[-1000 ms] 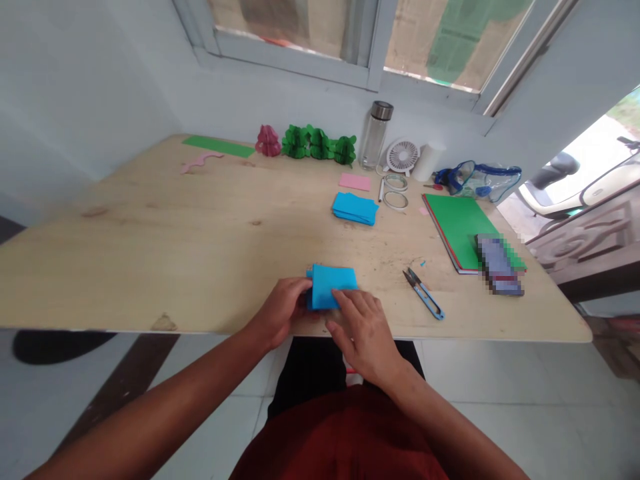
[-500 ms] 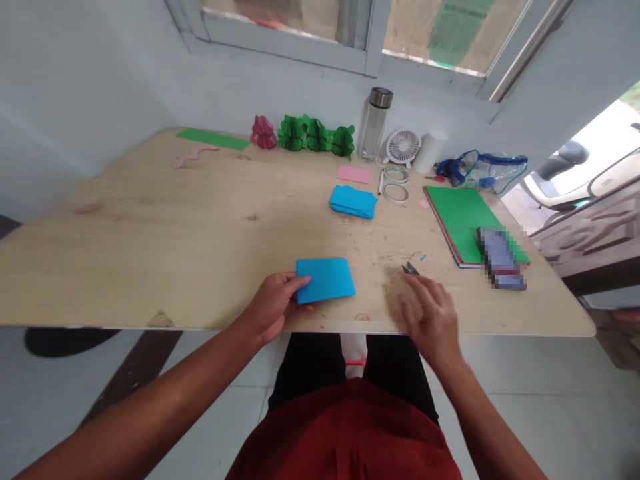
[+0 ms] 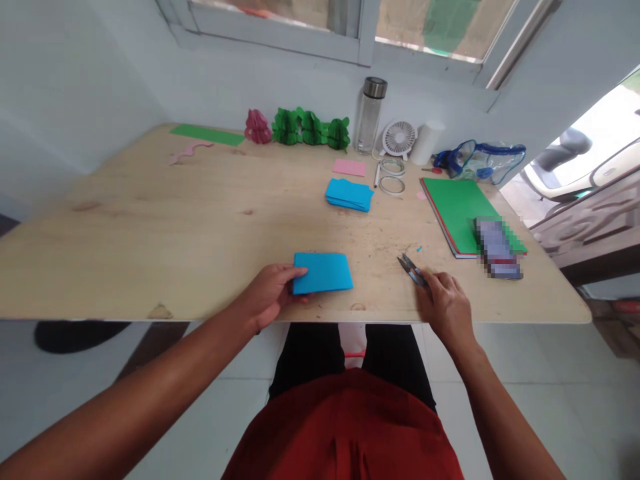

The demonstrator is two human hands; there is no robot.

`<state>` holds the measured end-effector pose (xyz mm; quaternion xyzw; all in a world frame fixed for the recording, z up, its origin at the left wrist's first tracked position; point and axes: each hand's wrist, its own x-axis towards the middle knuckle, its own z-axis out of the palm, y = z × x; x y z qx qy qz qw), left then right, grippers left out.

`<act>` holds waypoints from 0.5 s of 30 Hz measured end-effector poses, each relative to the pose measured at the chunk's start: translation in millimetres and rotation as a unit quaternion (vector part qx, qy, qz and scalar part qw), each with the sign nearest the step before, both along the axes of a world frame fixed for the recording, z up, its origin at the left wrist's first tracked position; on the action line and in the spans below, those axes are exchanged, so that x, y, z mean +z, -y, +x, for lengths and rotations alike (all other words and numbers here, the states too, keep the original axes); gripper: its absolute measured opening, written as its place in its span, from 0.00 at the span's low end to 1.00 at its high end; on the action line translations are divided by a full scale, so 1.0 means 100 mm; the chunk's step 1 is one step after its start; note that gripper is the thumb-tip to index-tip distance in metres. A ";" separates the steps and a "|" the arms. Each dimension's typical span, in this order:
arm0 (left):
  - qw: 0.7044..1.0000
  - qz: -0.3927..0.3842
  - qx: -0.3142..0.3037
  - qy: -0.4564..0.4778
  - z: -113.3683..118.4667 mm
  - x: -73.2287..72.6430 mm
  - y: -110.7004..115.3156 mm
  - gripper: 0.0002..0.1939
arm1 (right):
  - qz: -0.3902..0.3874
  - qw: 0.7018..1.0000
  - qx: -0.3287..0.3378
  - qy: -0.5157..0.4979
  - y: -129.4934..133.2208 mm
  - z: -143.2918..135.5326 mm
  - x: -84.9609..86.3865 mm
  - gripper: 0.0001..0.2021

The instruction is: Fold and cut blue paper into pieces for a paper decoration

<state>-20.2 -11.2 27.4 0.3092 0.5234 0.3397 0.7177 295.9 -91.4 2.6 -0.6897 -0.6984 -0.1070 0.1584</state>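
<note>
My left hand [image 3: 273, 293] pinches the left edge of a folded blue paper [image 3: 324, 273], thumb on top and fingers beneath, just over the front of the table. To the right, my right hand [image 3: 447, 307] has its fingers closed round the handle end of small thread snips [image 3: 413, 268]. Their two pointed blades are apart and aim away from me to the left. A stack of blue papers [image 3: 349, 194] lies farther back, with a pink paper [image 3: 349, 167] behind it.
A green folder [image 3: 457, 207] with a phone [image 3: 497, 247] on it lies at the right. Along the wall stand green paper decorations [image 3: 311, 128], a pink one [image 3: 258, 127], a glass bottle [image 3: 370, 120] and a small fan [image 3: 399, 138]. Tape rolls [image 3: 392, 185] lie before the fan.
My right hand has shifted right and its fingers have closed on the snips, whose blades now show more fully. My left hand still holds the blue paper. The view has tilted slightly.
</note>
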 end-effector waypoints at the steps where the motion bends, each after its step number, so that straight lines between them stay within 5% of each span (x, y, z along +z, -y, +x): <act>1: 1.000 -0.006 -0.001 0.000 0.00 0.00 -0.01 0.05 | 0.000 1.000 -0.006 -0.018 0.01 0.00 0.01 0.14; 5: 1.000 -0.022 0.002 0.001 0.00 0.01 -0.03 0.05 | -0.013 0.993 -0.001 -0.120 0.11 -0.15 0.09 0.15; 10: 1.000 -0.030 0.007 0.004 0.00 0.02 -0.04 0.06 | -0.059 0.966 0.105 -0.228 0.31 -0.53 0.18 0.15; 15: 0.999 -0.027 0.016 0.016 0.01 0.03 -0.04 0.05 | -0.074 0.959 0.138 -0.234 0.41 -0.75 0.16 0.16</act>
